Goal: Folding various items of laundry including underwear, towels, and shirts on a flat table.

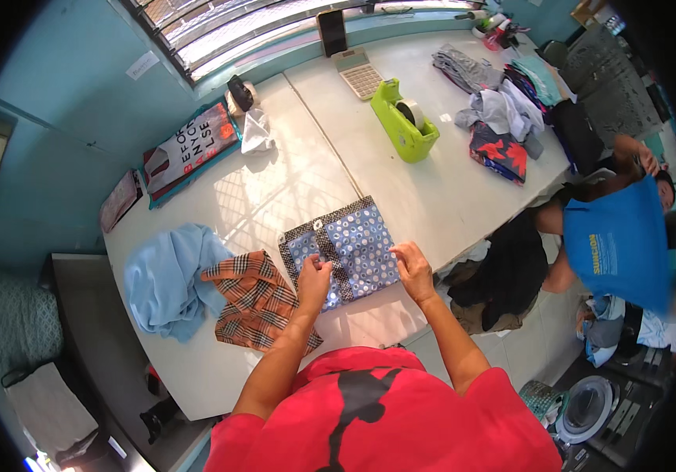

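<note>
A blue polka-dot cloth garment with black patterned trim (361, 251) lies spread on the white table (308, 171) before me. My left hand (315, 274) is over its lower left part, thumb and fingers close together; whether they pinch the cloth cannot be told. At its right edge is my right hand (411, 265), fingers curled near the cloth, grip unclear. Left of the garment, an orange plaid cloth (255, 301) partly overlaps a crumpled light blue cloth (167, 283).
A green tape dispenser (404, 127) and a calculator (358, 74) stand farther back. Folded clothes (190, 147) lie at the back left, more clothes (500, 112) at the right. Beyond the right edge, a person holds up a blue shirt (618, 242).
</note>
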Available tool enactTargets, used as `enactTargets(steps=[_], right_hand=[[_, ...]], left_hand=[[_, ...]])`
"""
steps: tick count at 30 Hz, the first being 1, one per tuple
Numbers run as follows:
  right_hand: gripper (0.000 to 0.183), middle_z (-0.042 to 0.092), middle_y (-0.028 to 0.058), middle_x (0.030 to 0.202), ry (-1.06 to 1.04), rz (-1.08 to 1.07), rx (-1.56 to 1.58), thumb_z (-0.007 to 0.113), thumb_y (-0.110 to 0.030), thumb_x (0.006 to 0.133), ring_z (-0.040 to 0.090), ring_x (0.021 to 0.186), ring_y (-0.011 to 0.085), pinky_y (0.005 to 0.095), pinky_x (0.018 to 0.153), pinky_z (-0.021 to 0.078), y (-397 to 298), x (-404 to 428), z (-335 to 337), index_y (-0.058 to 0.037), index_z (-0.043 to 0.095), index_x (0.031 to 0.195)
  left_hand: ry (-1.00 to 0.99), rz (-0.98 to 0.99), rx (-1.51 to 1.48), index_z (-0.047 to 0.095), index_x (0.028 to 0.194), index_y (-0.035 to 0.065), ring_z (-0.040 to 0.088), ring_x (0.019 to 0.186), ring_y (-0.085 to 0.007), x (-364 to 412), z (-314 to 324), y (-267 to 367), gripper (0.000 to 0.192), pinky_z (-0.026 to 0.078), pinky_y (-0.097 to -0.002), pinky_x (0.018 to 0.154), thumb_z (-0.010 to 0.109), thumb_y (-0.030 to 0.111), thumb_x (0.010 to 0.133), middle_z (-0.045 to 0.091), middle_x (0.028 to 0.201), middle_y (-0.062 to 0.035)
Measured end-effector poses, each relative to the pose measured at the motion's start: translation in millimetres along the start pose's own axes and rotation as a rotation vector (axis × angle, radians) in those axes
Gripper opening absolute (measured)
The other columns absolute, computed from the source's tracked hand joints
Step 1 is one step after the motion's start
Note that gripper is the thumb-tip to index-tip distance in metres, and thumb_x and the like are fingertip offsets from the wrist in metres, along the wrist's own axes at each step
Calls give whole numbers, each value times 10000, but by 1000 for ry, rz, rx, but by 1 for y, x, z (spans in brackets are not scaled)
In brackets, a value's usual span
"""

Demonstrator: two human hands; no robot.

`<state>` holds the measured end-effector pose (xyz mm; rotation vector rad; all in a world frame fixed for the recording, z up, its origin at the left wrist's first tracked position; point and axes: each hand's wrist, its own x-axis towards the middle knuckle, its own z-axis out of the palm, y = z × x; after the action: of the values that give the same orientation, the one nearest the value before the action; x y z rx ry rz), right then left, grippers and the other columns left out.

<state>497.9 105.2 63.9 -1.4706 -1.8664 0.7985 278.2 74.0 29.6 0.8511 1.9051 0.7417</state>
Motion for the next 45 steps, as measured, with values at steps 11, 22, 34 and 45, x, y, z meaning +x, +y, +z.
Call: enactTargets(steps=[11, 22, 34, 45], right_hand=[[180, 579, 47, 886, -333, -604, 30, 569, -45, 689, 588, 782, 212, 312, 647, 500, 3, -42, 28, -91, 593, 862], [289, 560, 62, 989, -589, -735, 15, 527, -125, 753, 578, 817, 209, 337, 649, 485, -6, -78, 57, -140, 565, 1040], [151, 583, 41, 779, -530, -751, 58, 587, -20, 669, 585, 682, 188, 289, 568, 489, -32, -39, 34, -82, 606, 805], [319, 478, 82, 1186, -347, -531, -235, 600, -4, 677, 427, 1140, 258, 376, 912, 341, -34, -6, 59, -99, 587, 982]], left_hand=[[68, 146, 7, 493, 765, -3, 552, 669, -215, 7, 37, 42, 236, 447, -333, 628, 643, 178, 758, 564, 730, -104], [-12, 308, -660, 410, 1102, -9, 460, 858, -100, -31, -19, 57, 322, 395, -239, 754, 555, 31, 817, 482, 933, -34], [83, 195, -376, 391, 1177, -20, 478, 902, -118, -1, -36, -30, 390, 405, -242, 787, 534, 37, 818, 507, 1012, -77], [186, 19, -292, 403, 1172, 1, 506, 826, -127, 4, -48, -42, 414, 429, -250, 738, 568, 45, 794, 524, 936, -70]])
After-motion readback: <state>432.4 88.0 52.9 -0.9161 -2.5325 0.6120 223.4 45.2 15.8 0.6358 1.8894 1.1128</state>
